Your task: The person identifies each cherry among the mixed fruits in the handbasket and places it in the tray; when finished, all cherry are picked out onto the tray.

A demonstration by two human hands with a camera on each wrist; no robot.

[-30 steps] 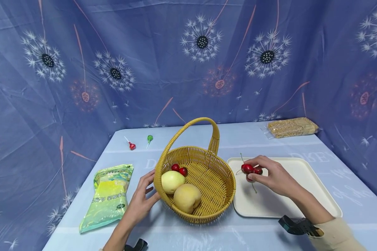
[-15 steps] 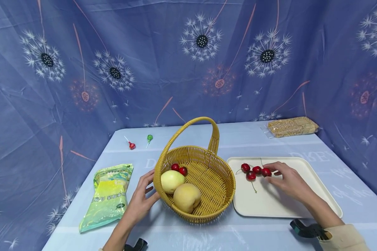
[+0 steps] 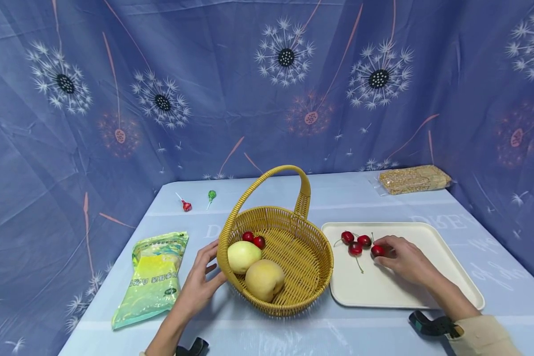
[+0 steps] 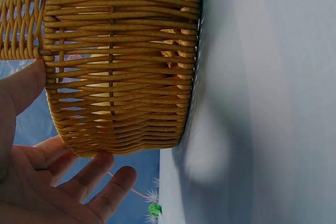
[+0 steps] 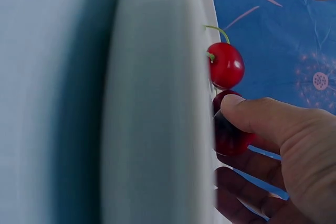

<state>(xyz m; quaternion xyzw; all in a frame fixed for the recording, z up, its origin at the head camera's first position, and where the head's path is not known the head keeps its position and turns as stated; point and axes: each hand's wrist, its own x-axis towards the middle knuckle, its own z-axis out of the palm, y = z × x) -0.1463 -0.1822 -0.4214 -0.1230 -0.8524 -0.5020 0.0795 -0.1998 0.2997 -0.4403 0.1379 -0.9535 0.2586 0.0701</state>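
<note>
Squeeze gently: the right hand [image 3: 405,261] pinches 1 cherry [image 3: 376,251], with 3 more cherries [image 3: 355,248] just left of that hand on the tray [image 3: 360,289]. The left hand [image 3: 200,283], relaxed, touches the basket [image 3: 304,259] between both hands and should steady it.

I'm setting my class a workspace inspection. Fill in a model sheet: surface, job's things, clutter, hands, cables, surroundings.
Surface: pale blue cloth with faint lettering.
Job's things: white tray with three loose cherries; wicker basket holding two cherries, a pale green fruit and a peach-like fruit.
Clutter: green-yellow bag, red lollipop, green lollipop, clear-wrapped packet.
Hands: left hand touches the basket's outside; right hand pinches a fourth cherry; whether that touches the tray is unclear.
Cables: nothing seen.
Surroundings: blue dandelion-print curtain.
</note>
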